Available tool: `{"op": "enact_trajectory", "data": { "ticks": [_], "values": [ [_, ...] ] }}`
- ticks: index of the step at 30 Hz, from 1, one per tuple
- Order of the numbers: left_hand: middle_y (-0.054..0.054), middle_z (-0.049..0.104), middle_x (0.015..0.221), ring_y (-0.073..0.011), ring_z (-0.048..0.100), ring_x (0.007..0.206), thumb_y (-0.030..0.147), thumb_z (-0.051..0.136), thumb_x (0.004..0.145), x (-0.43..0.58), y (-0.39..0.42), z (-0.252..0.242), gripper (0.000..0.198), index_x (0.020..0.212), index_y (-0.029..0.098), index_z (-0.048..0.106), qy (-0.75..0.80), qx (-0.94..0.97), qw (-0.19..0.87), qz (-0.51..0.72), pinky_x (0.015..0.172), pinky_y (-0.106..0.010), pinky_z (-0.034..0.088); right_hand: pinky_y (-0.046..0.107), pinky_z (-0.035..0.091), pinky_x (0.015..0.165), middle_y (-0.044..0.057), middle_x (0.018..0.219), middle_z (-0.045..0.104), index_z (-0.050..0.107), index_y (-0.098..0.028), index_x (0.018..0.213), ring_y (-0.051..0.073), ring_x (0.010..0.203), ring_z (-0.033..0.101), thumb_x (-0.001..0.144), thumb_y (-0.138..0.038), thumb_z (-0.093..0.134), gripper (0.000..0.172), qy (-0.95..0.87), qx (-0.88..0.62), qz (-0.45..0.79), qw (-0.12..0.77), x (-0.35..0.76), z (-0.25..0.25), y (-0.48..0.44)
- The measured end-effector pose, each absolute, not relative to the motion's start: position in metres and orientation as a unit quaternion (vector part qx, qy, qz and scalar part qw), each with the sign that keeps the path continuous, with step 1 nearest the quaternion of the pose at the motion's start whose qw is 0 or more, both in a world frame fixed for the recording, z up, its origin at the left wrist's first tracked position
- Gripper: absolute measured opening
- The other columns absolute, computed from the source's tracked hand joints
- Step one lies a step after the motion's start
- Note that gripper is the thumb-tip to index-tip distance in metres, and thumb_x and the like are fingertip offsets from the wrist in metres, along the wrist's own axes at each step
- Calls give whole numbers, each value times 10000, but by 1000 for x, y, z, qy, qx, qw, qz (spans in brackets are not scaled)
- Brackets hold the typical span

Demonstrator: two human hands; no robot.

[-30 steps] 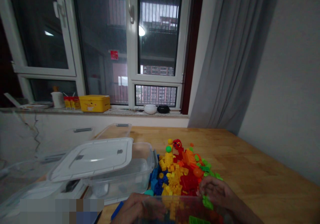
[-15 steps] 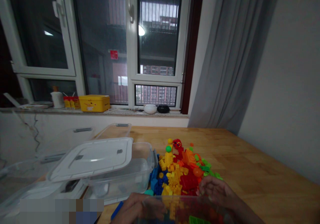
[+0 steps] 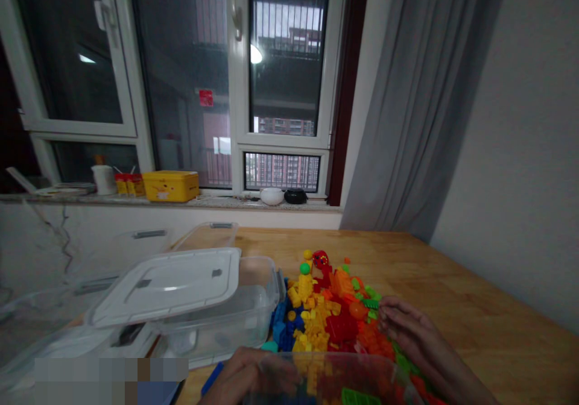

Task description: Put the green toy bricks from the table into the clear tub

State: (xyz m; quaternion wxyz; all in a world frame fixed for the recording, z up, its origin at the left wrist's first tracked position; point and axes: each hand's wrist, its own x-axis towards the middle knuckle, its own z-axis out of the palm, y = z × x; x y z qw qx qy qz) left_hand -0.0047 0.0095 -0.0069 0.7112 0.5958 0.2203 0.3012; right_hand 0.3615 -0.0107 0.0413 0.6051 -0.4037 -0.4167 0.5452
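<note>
The left hand (image 3: 251, 373) grips the end of a clear bin (image 3: 325, 381) at the table's (image 3: 470, 284) near edge, while the right hand (image 3: 409, 329) lies open, its fingers relaxed beside the heaped blocks (image 3: 325, 326).

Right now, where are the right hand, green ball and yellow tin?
right hand (image 3: 409, 326), head view, back of hand
green ball (image 3: 304, 268), head view, top
yellow tin (image 3: 170, 187), head view, front side

Bricks (image 3: 316, 326): glossy hard plastic. Counter (image 3: 474, 290), lower right: smooth varnished wood. Tub (image 3: 217, 323), centre-left: clear smooth plastic. Curtain (image 3: 420, 91), upper right: matt grey cloth.
</note>
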Motion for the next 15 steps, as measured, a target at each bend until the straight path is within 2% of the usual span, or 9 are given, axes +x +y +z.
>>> {"op": "enact_trajectory", "data": {
  "ticks": [3, 6, 8, 11, 15],
  "values": [
    [-150, 749, 1182, -418, 648, 1139, 457, 584, 826, -5, 26, -27, 462, 1098, 127, 760, 224, 581, 734, 270, 1054, -538, 420, 277, 529, 700, 20, 834, 753, 730, -225, 900, 197, 768, 682, 710, -411, 746, 265, -466, -532, 402, 581, 382, 39, 2],
    [-136, 759, 1160, -431, 657, 1120, 406, 688, 751, -5, 36, -37, 391, 1035, 157, 790, 242, 581, 745, 218, 1058, -565, 407, 314, 528, 706, 62, 814, 773, 734, -200, 863, 245, 776, 701, 706, -467, 660, 318, -534, -637, 228, 507, 403, 34, 13],
    [-130, 751, 1181, -424, 646, 1141, 412, 656, 781, -6, 33, -35, 389, 1051, 162, 784, 237, 577, 746, 233, 1069, -566, 393, 316, 525, 685, 77, 803, 774, 733, -190, 867, 251, 755, 703, 721, -482, 597, 354, -565, -669, 148, 461, 416, 27, 18],
    [-124, 750, 1190, -406, 640, 1155, 385, 578, 845, -6, 24, -28, 384, 1093, 158, 763, 226, 581, 730, 281, 1073, -554, 393, 300, 513, 633, 87, 814, 776, 724, -189, 902, 248, 735, 704, 744, -474, 546, 371, -588, -692, 105, 406, 427, 18, 23],
    [-121, 768, 1152, -422, 666, 1105, 410, 614, 812, -4, 22, -26, 370, 1039, 175, 788, 248, 587, 724, 263, 1040, -562, 422, 278, 485, 617, 66, 771, 772, 710, -227, 788, 236, 723, 703, 754, -424, 545, 259, -613, -703, 93, 349, 426, 16, 20]
  ]
}}
